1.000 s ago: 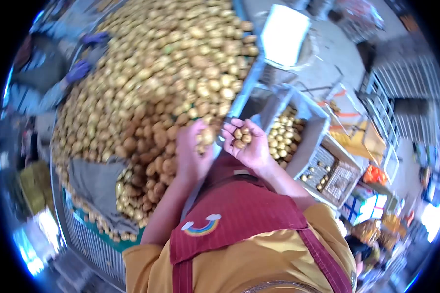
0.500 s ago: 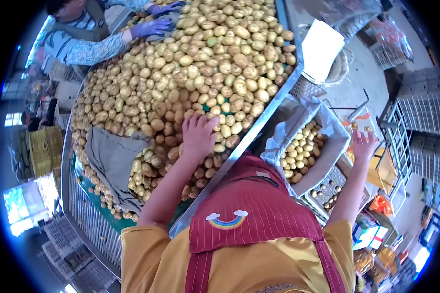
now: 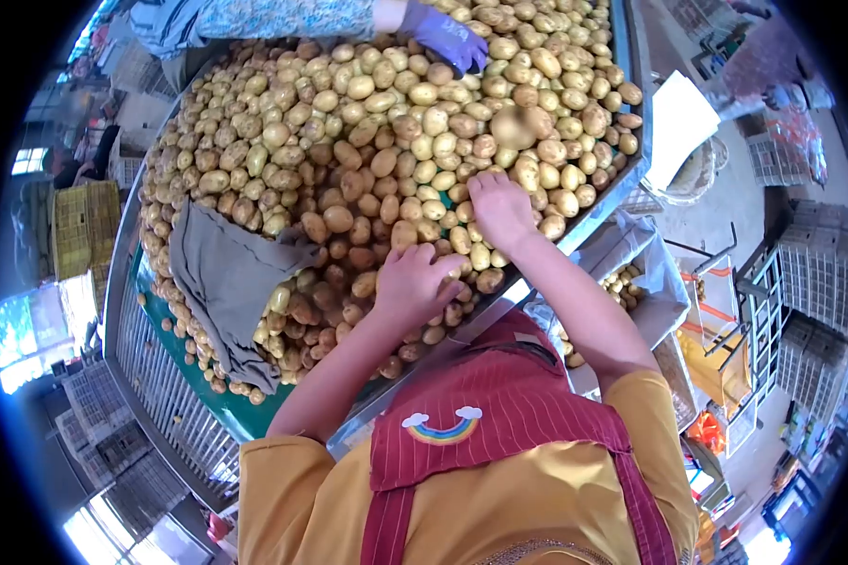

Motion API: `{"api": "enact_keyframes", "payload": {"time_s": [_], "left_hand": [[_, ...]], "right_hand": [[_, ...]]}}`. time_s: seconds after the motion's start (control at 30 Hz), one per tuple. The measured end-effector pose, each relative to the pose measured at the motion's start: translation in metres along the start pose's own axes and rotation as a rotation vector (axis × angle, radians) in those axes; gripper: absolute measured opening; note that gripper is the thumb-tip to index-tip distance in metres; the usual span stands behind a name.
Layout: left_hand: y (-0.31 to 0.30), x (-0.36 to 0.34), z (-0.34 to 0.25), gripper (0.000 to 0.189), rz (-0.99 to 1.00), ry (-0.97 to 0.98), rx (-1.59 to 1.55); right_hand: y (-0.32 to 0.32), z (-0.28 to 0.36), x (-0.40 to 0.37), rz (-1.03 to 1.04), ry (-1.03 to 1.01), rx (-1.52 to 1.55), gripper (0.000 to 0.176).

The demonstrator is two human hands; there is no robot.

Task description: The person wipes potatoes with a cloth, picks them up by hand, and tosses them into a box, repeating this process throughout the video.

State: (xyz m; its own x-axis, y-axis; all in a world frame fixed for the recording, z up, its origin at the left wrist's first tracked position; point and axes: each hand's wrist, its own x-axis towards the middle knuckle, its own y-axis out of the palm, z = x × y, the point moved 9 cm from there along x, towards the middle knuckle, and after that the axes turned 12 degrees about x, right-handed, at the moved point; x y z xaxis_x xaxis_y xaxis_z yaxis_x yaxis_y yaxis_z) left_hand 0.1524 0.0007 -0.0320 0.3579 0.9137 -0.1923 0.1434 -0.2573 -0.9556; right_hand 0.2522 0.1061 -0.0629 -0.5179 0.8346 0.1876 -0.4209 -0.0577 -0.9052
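Observation:
Potatoes (image 3: 349,179) lie heaped over a wide sorting table with a metal rim (image 3: 631,169). My left hand (image 3: 415,285) rests on the near side of the heap, fingers spread over potatoes, with thumb and fingers apart. To its right, my right hand (image 3: 501,212) lies on the potatoes near the rim, palm down; its fingertips touch the heap, and its fingers look stretched out. I see no potato gripped in either hand. A grey cloth (image 3: 224,278) is draped on the potatoes to the left.
A co-worker's purple-gloved hand (image 3: 446,38) reaches over the far side. Right of the rim stands a lined basket (image 3: 664,282) holding potatoes, partly behind my right arm. A white sheet (image 3: 678,127), a metal rack (image 3: 758,320) and stacked crates (image 3: 815,264) are farther right.
My right hand has swung from beyond the lined basket onto the heap. My left hand stays on the potatoes. The co-worker's gloved hand reaches farther right, and the view has shifted.

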Motion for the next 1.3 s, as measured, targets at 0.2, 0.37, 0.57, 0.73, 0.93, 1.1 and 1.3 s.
{"api": "enact_keyframes", "payload": {"time_s": [0.2, 0.37, 0.57, 0.73, 0.93, 1.1, 1.3], "left_hand": [[-0.032, 0.010, 0.040, 0.038, -0.250, -0.043, -0.068], [0.002, 0.049, 0.051, 0.047, -0.256, -0.015, 0.124], [-0.004, 0.020, 0.025, 0.031, -0.187, 0.064, 0.076], [0.000, -0.028, 0.006, 0.014, -0.206, -0.002, 0.031], [-0.003, -0.064, 0.011, 0.020, -0.185, -0.071, 0.044], [-0.012, -0.065, 0.022, 0.021, -0.093, -0.093, 0.000], [-0.039, -0.008, 0.076, 0.023, -0.351, -0.237, 0.149]], "right_hand": [[0.021, -0.002, 0.026, 0.331, 0.166, 0.012, 0.028], [-0.003, -0.031, 0.015, 0.185, 0.308, 0.554, 0.041], [-0.017, -0.078, -0.074, 0.015, 0.755, 1.549, 0.016], [-0.037, -0.028, -0.071, 0.024, 0.341, 0.890, 0.014], [-0.010, 0.047, -0.020, 0.026, -0.039, 0.363, 0.012], [0.053, 0.053, 0.009, 0.428, 0.166, -0.128, 0.022], [0.025, 0.042, 0.007, 0.386, 0.181, 0.370, 0.019]]}}
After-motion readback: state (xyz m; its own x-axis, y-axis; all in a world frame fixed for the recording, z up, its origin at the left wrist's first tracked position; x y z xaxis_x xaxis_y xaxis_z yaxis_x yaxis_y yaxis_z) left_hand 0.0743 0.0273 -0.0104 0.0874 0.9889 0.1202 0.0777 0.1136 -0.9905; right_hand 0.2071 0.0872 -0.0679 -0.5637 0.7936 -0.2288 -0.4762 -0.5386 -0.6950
